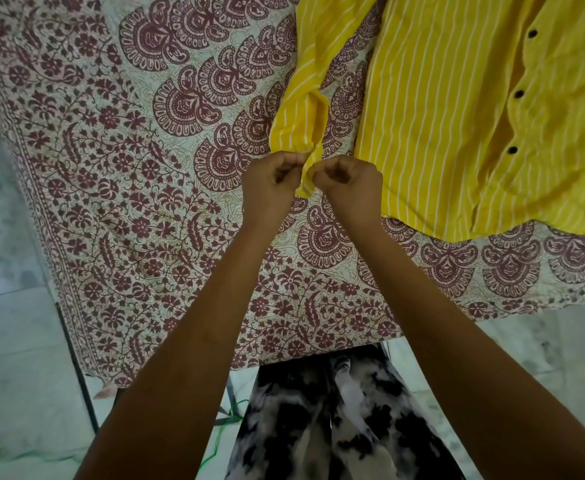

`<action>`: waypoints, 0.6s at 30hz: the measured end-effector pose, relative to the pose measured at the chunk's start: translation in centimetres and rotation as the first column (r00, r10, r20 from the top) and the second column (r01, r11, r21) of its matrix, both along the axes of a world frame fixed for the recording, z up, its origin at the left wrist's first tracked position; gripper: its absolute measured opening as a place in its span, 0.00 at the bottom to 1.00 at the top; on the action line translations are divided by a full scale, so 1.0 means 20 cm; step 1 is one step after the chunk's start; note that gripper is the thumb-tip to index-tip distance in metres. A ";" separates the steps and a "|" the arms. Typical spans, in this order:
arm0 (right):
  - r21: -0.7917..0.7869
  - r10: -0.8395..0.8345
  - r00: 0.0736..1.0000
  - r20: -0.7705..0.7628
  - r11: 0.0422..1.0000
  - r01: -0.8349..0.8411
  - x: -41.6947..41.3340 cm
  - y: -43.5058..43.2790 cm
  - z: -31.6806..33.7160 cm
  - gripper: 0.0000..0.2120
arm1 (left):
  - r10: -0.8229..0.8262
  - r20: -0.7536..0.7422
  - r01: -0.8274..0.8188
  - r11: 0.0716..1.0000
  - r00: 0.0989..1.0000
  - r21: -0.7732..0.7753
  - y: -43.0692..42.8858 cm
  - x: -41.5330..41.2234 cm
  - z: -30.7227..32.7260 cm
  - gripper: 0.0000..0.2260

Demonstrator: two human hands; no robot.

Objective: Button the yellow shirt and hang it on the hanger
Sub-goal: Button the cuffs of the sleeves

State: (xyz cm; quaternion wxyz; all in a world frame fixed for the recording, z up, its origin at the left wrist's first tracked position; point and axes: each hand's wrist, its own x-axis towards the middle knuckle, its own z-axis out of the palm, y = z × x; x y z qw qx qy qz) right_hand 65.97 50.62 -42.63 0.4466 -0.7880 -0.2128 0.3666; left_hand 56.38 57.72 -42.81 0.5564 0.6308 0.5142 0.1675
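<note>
The shirt point(440, 133) lies flat on the printed sheet point(128, 168) of a bed, with its body at the right and one sleeve point(301, 98) stretched toward the person. Both hands are closed on the end of this sleeve. The left hand point(270, 188) pinches one edge of the cuff point(306, 178) and the right hand point(350, 188) pinches the other edge, and the fingertips almost meet over the fabric. I judge that the step in hand is to button the cuff, but the cuff button and its hole are hidden by the fingers. To do this well, one hand should hold the hole side flat and a little tight, and the other hand should turn the button on its edge and push it through. The thumb can then pull the fabric over it. The cuff is folded and wrinkled, so it helps to smooth the two edges first and lay one over the other evenly. Three dark buttons point(519, 94) show along the front of the shirt, but I cannot tell if they are closed. The hanger is not in view.
</note>
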 end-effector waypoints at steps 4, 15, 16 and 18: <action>0.020 0.043 0.965 0.257 0.999 -0.050 -0.02 -0.04 0.00 0.04 | 0.069 0.041 -0.061 0.981 0.997 -0.183 -0.03 0.01 0.05 0.10; 0.109 -0.014 0.904 0.426 0.993 -0.036 -0.08 -0.07 -0.01 0.04 | 0.215 0.109 -0.167 0.927 0.971 -0.336 -0.10 0.06 0.09 0.04; 0.121 -0.040 0.896 0.441 0.993 -0.015 -0.09 -0.07 -0.01 0.04 | 0.191 0.118 -0.142 0.931 0.974 -0.336 -0.09 0.06 0.08 0.05; 0.139 -0.064 0.883 0.464 0.990 -0.001 -0.09 -0.08 -0.02 0.04 | 0.177 0.131 -0.125 0.936 0.976 -0.329 -0.09 0.06 0.08 0.06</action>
